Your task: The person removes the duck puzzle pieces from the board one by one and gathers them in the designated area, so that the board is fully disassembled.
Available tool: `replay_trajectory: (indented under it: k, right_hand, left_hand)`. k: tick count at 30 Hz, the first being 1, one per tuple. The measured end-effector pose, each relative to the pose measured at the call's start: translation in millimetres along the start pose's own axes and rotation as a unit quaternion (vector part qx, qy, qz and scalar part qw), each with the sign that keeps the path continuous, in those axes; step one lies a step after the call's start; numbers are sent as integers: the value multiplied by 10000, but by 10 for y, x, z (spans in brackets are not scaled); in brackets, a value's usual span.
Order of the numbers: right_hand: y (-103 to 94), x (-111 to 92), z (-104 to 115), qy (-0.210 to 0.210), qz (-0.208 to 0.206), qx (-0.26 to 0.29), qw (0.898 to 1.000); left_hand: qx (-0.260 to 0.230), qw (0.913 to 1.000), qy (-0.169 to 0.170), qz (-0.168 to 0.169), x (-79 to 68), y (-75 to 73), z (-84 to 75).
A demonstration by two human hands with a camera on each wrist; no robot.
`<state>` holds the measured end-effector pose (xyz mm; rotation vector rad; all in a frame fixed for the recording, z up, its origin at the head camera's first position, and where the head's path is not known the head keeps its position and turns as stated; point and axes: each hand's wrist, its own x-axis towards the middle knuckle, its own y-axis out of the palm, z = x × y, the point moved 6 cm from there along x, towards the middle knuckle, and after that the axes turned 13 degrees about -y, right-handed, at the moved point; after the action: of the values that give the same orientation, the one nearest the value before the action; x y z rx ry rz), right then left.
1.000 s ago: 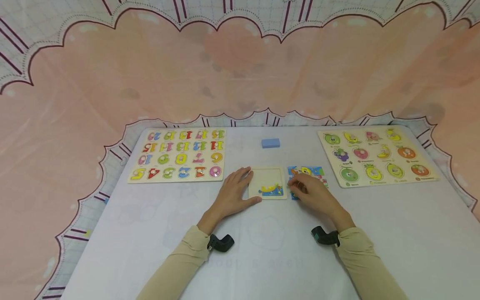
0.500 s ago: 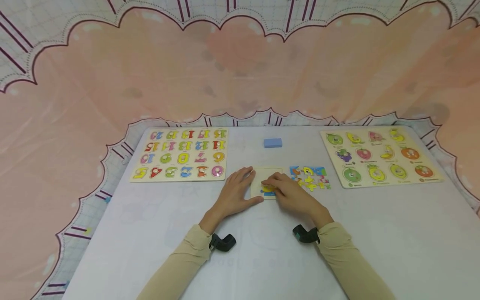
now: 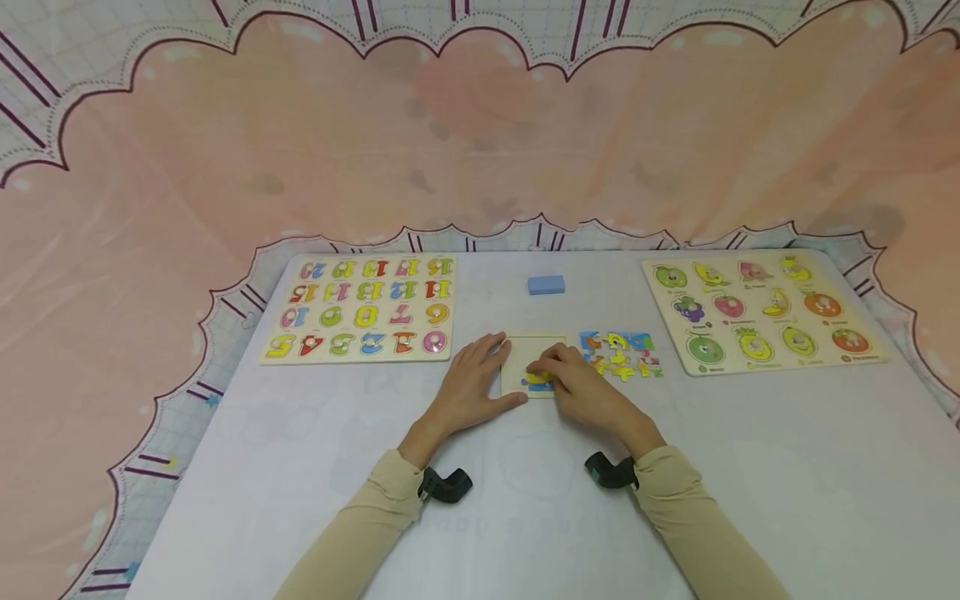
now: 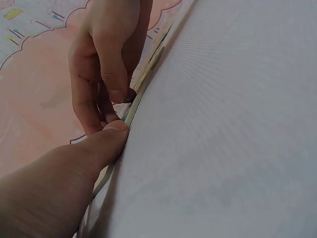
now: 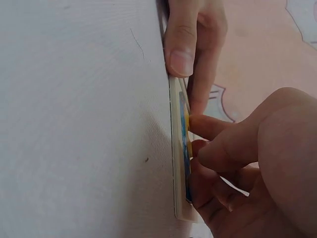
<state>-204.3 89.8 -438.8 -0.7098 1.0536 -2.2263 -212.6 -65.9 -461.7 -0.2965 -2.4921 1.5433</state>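
Observation:
A small square wooden puzzle board (image 3: 516,354) lies mid-table, with blue and yellow puzzle pieces (image 3: 536,385) along its near side. My left hand (image 3: 472,379) steadies it, fingers along its left side and thumb on the near edge. Over the board, my right hand (image 3: 588,396) pinches a small puzzle piece, mostly hidden by its bent fingers. In the right wrist view those fingertips sit right at the blue and yellow pieces (image 5: 184,131). A dark bit shows by the right fingertips in the left wrist view. Beside the board is a group of colourful puzzle pieces (image 3: 619,358).
A number board (image 3: 358,310) lies at the back left, and a fruit board (image 3: 765,312) at the back right. Between them is a blue block (image 3: 546,285). Beyond the white table (image 3: 525,517) hangs a peach cloth (image 3: 480,150).
My right hand has moved left from the colourful puzzle pieces onto the board, and has barely shifted in the last half second. My left hand keeps its place.

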Motion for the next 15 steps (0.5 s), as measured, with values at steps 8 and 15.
replay_trajectory:
  k: [8, 15]
  right_hand:
    - [-26, -20, 1, -18, -95, 238, 9997]
    - [-66, -34, 12, -53, -199, 505, 9985]
  left_hand:
    - [-18, 10000, -10, 22, -2, -7, -2]
    - [-13, 10000, -7, 55, -4, -11, -13]
